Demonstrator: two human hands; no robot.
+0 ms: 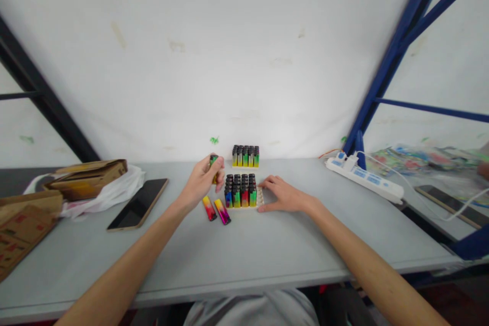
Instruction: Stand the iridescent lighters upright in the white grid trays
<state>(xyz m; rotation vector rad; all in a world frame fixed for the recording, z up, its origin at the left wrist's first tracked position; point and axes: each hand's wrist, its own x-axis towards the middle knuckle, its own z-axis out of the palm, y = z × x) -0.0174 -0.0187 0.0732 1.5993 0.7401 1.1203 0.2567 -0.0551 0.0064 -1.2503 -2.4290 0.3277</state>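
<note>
Between the fingers of my left hand (203,179) is a green and yellow lighter (214,167), held upright left of the front tray. Several colourful lighters with black tops (240,191) stand in rows in that tray; its right column (260,197) shows bare slots. My right hand (280,194) rests at the tray's right edge, fingers apart, holding nothing. Two loose lighters lie on the table below my left hand, one red and yellow (209,208), one purple and yellow (222,212). Behind, against the wall, stands a second tray of lighters (245,156).
A phone (138,204) lies at the left, near an open cardboard box (89,179) on a white plastic bag (128,186). Another carton (26,226) sits farther left. At the right are a power strip (367,179) with cables and a blue metal frame (395,56).
</note>
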